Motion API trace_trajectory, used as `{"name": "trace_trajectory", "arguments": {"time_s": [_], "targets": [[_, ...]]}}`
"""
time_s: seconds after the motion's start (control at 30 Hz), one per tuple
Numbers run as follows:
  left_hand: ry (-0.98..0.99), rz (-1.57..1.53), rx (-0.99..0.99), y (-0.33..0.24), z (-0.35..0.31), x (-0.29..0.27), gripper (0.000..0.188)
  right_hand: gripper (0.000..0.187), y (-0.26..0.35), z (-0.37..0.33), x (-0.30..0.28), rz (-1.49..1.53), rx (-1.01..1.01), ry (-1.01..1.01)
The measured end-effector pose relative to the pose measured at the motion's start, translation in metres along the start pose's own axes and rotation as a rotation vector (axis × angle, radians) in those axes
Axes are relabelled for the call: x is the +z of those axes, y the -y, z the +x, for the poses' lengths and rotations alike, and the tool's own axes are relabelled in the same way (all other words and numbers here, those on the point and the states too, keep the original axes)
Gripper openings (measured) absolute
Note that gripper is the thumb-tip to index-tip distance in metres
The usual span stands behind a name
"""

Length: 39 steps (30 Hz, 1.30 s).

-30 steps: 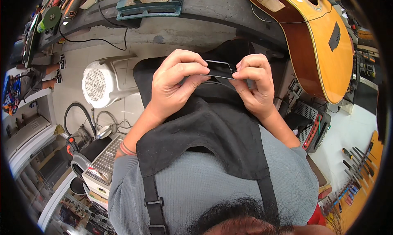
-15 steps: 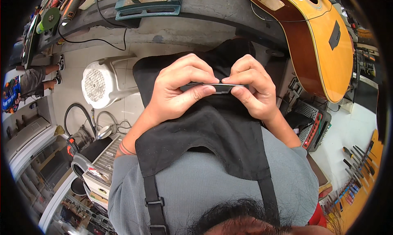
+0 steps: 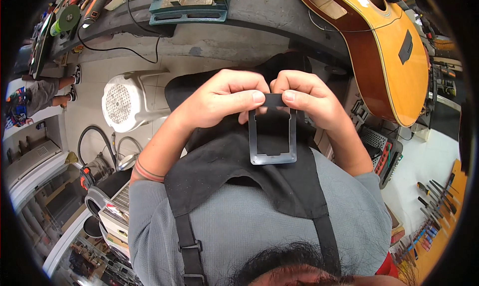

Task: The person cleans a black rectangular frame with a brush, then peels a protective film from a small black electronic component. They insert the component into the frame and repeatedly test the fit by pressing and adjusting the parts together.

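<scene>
Nearby, a guitar [image 3: 394, 69] and white stool [image 3: 119, 104] flank the frame [image 3: 273, 159].

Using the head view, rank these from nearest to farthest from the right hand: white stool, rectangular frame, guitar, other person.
From the right hand:
1. Rectangular frame: in its grip, held at the dark upper end.
2. Guitar: upper right.
3. White stool: left, past the left hand.
4. Other person: farthest, at the left edge.
</scene>
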<state>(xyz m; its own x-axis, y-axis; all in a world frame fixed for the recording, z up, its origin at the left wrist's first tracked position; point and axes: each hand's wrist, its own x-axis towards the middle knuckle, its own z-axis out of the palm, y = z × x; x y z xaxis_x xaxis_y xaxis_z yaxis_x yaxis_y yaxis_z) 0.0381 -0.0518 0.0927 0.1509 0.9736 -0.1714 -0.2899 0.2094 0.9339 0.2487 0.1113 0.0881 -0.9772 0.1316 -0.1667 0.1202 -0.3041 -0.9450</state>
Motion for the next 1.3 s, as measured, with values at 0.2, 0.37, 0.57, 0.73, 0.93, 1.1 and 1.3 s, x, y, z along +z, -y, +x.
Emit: {"name": "trace_trajectory", "arguments": {"time_s": [0.2, 0.37, 0.57, 0.73, 0.93, 1.1, 1.3], "targets": [[-0.032, -0.267, -0.135, 0.014, -0.014, 0.006, 0.03, 0.033, -0.004, -0.004, 0.007, 0.209, 0.105, 0.051], [-0.039, -0.387, -0.138, 0.012, -0.021, 0.021, 0.029, 0.033, -0.006, -0.01, 0.009, 0.361, 0.135, 0.097], [-0.034, -0.557, -0.042, 0.024, -0.023, 0.026, 0.029, 0.035, -0.015, -0.011, 0.016, 0.549, 0.106, 0.078], [-0.053, -0.595, 0.055, 0.03, -0.025, 0.034, 0.029, 0.033, -0.016, -0.009, 0.018, 0.582, 0.069, 0.116], [-0.097, -0.583, 0.122, 0.027, -0.027, 0.041, 0.029, 0.031, -0.018, -0.005, 0.019, 0.664, 0.066, 0.173], [-0.143, -0.318, 0.202, 0.026, -0.028, 0.034, 0.028, 0.033, -0.02, 0.001, 0.017, 0.476, 0.031, 0.12], [-0.233, 0.802, 0.606, -0.003, -0.017, -0.002, 0.014, 0.018, 0.03, 0.006, 0.01, -0.791, -0.463, -0.099]]}}
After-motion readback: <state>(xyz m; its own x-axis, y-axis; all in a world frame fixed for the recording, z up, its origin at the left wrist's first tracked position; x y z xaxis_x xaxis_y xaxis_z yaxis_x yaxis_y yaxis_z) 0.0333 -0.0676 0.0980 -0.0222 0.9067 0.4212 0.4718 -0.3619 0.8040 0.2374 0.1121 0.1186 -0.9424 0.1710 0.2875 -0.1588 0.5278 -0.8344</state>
